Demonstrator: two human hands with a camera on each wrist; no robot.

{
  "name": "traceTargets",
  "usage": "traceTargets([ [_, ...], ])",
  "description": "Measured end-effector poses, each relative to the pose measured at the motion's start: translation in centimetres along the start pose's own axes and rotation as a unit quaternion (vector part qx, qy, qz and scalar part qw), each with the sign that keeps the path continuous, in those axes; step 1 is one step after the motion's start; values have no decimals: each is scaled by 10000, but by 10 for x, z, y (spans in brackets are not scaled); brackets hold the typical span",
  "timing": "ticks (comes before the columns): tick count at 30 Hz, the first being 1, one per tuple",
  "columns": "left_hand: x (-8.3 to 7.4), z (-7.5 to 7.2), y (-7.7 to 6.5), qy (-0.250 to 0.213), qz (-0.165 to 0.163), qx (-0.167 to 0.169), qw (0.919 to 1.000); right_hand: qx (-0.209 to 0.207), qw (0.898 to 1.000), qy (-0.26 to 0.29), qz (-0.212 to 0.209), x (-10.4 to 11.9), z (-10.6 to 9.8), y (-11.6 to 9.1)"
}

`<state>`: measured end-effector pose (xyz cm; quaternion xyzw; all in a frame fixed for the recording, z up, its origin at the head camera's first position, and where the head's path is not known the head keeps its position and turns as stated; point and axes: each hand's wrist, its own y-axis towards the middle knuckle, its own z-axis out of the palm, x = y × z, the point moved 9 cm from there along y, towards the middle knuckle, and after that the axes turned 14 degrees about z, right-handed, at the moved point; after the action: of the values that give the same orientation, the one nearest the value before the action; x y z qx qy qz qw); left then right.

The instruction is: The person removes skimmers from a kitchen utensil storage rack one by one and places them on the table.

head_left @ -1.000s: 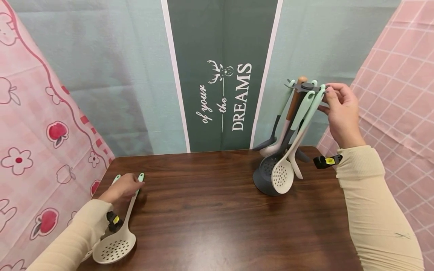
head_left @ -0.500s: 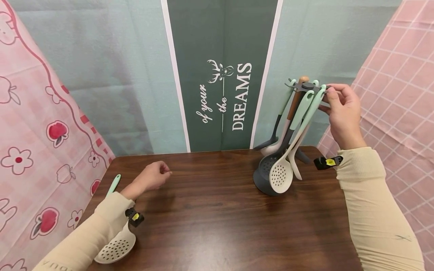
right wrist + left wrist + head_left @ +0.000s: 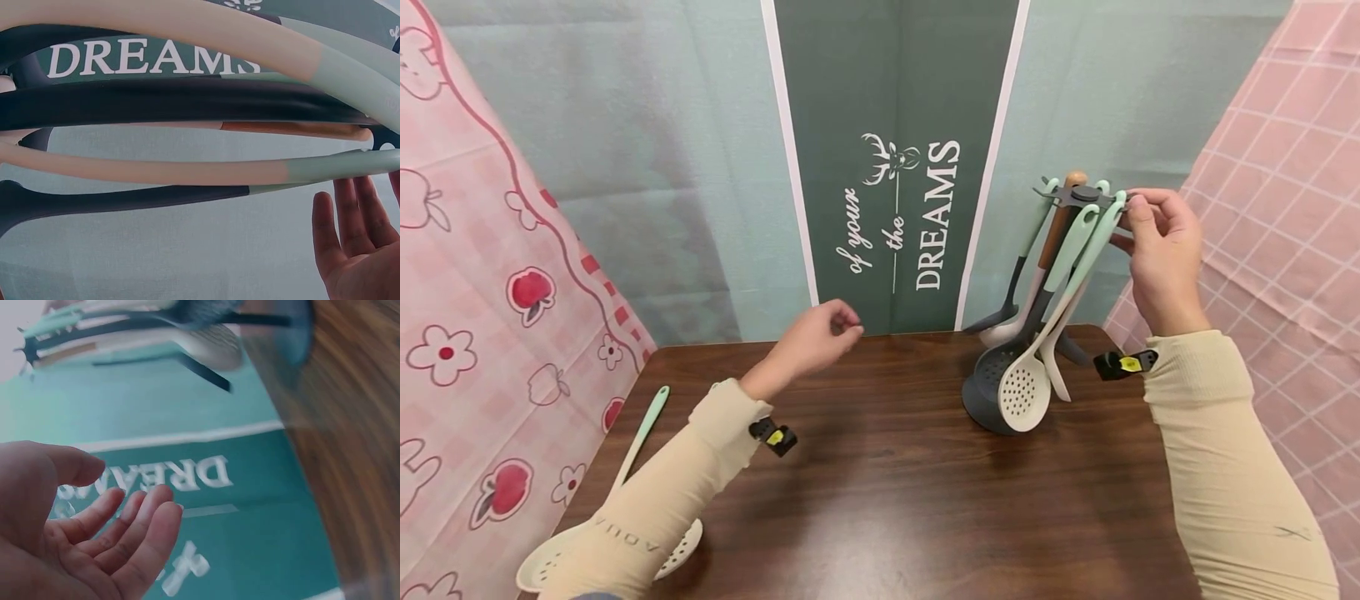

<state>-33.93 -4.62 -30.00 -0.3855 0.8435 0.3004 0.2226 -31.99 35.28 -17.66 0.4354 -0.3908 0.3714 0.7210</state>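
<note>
A dark grey rotating utensil rack (image 3: 1084, 194) stands at the back right of the table, hung with several kitchen utensils. Among them a cream skimmer (image 3: 1024, 393) with a mint handle hangs at the front. My right hand (image 3: 1167, 258) pinches the end of a hook at the rack's top, thumb in front. In the right wrist view, its fingers (image 3: 355, 215) reach behind a mint handle. Over the middle of the table my left hand (image 3: 812, 340) is in the air, holding nothing, with loosely bent fingers. The left wrist view shows its bare palm (image 3: 69, 562).
Two cream utensils with holes lie at the table's left: one slotted head (image 3: 681, 552) is partly under my left sleeve, another (image 3: 546, 560) is near the edge. A mint handle (image 3: 653, 412) points away. Fabric backdrops (image 3: 715, 208) enclose the wooden table (image 3: 880, 500).
My left hand has left the skimmer handle at the left and moved right and away, toward the rack. My right hand stays at the hook; the rack's utensils barely shift.
</note>
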Motion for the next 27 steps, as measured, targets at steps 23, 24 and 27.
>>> traceTargets([
  [23, -122, 44, 76, -586, 1298, -73, 9898, -444, 9956, 690, -459, 0, -1, -1],
  [24, -123, 46, 77, -618, 1321, -81, 9893, -433, 9950, 741, -504, 0, 0, -1],
  [27, -129, 48, 82, -711, 1419, -129, 9872, -426, 9936, 870, -583, -1, 1, 0],
])
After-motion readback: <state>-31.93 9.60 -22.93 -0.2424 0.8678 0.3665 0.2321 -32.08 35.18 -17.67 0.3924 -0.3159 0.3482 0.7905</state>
